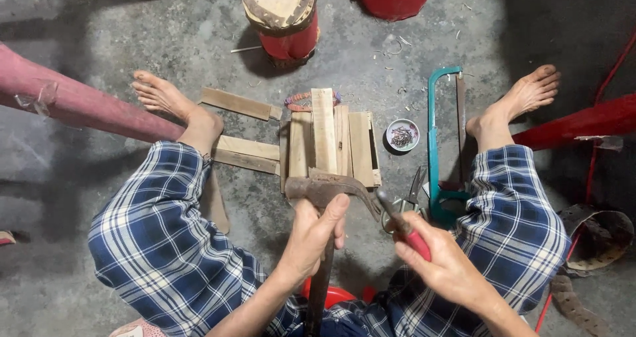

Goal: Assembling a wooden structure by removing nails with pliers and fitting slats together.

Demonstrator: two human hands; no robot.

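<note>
Below, each grip is clenched: left hand (317, 234) on hammer (324, 194), right hand (440, 267) half-hiding red-handled tool (405, 231).

Hammer (324, 190): rusty, rough metal head. Slats (329, 146): bare matt wood. Floor (86, 178): rough grey concrete. Saw frame (434, 145): teal painted metal.

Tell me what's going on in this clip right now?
A person sits over a concrete floor, bare feet apart. The left hand grips a rusty claw hammer just below its head, while the right hand holds a red-handled tool against the hammer's claw. Just beyond lies a stack of wooden slats. A teal hacksaw, scissors and a small dish of nails lie to the right.
</note>
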